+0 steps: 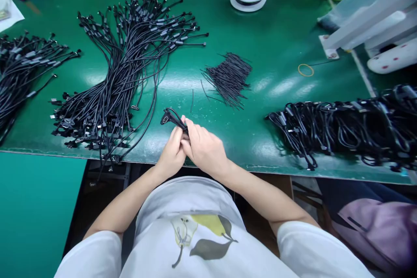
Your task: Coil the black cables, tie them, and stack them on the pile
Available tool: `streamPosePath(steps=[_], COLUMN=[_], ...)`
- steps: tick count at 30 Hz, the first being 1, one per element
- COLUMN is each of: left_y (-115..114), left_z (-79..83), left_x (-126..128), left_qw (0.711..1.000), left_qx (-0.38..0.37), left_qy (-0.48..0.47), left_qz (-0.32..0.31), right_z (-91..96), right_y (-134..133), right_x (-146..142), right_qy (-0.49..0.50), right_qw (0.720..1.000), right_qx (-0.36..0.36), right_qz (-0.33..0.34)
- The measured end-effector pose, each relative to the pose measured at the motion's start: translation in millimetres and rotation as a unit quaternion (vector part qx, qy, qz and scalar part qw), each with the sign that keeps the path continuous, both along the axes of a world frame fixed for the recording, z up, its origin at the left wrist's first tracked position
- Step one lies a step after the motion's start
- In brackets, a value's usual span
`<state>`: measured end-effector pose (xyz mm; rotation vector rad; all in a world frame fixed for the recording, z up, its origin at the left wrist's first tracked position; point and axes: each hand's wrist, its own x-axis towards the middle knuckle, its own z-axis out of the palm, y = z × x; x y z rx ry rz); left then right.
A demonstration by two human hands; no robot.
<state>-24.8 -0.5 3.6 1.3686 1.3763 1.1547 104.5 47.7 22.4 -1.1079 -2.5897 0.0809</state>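
Observation:
Close to the bench's front edge, a folded black cable (174, 118) pokes out from between my hands, its connector end up and to the left. My left hand (172, 150) is closed around the cable's lower part. Over it lies my right hand (206, 145), fingers curled against the same cable, the two hands touching. The portion inside my grip is hidden. Up and to the right of my hands is a pile of thin black twist ties (230, 79), a few of them loose beside it. Left of my hands spreads a large heap of straight black cables (120, 74).
Coiled, bundled cables (339, 132) line the right front edge of the green bench (270, 56). Another cable heap (22, 69) lies far left. At the back stands a white fan (249, 4). A yellow rubber band (305, 70) lies near a metal bracket (329, 47).

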Motion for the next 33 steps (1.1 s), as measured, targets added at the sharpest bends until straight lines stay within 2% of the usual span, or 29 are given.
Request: streamPosePath(steps=[4,6,9,11,13,16,19,20,21,24,26,29,30,33], left_y=[2,4,10,14,19,25,20,15,9,-9,-19,-32,-35,-35], left_z=[-2.5,-3.3,-2.3,-0.1,1.1,-1.0,-1.8,-0.9,0.0,-1.5,-6.7,-14.3,-16.3,-21.3], left_x=[-13,-21,-28,-28,-25,-20,-23,-29,-37,-73,-95,-107,-108,-111], left_qw=[0.997,0.997,0.993,0.993,0.995,0.997,0.998,0.996,0.988,0.924,0.887,0.862,0.858,0.845], left_qx=[-0.048,-0.043,0.022,0.042,0.022,-0.03,-0.048,-0.042,-0.022,0.029,0.009,-0.001,0.0,-0.02], left_qy=[-0.037,-0.059,-0.096,-0.082,-0.057,-0.043,0.027,0.077,0.15,0.364,0.434,0.488,0.502,0.523], left_qz=[-0.046,-0.011,0.059,0.076,0.083,0.049,-0.019,-0.025,0.002,0.112,0.159,0.137,0.113,0.114], right_z=[-12.2,-14.4,-14.5,-14.7,-16.6,-23.2,-29.1,-29.8,-29.6,-23.4,-15.5,-8.9,-9.9,-18.2], right_y=[7,11,10,8,5,6,14,20,27,54,69,82,85,87], right_x=[9,17,23,22,19,18,30,40,53,116,172,245,261,277], right_qy=[-0.009,0.006,0.011,0.003,-0.009,-0.03,-0.05,-0.052,-0.054,-0.049,-0.037,0.003,0.021,0.106], right_qw=[1.0,0.999,0.996,0.995,0.997,0.997,0.993,0.992,0.99,0.975,0.943,0.875,0.866,0.88], right_qx=[-0.02,-0.039,-0.083,-0.094,-0.079,-0.068,-0.107,-0.115,-0.116,-0.059,0.02,0.146,0.158,0.168], right_qz=[-0.003,0.006,0.025,0.032,0.019,0.005,-0.007,-0.025,-0.055,-0.207,-0.329,-0.461,-0.474,-0.432])
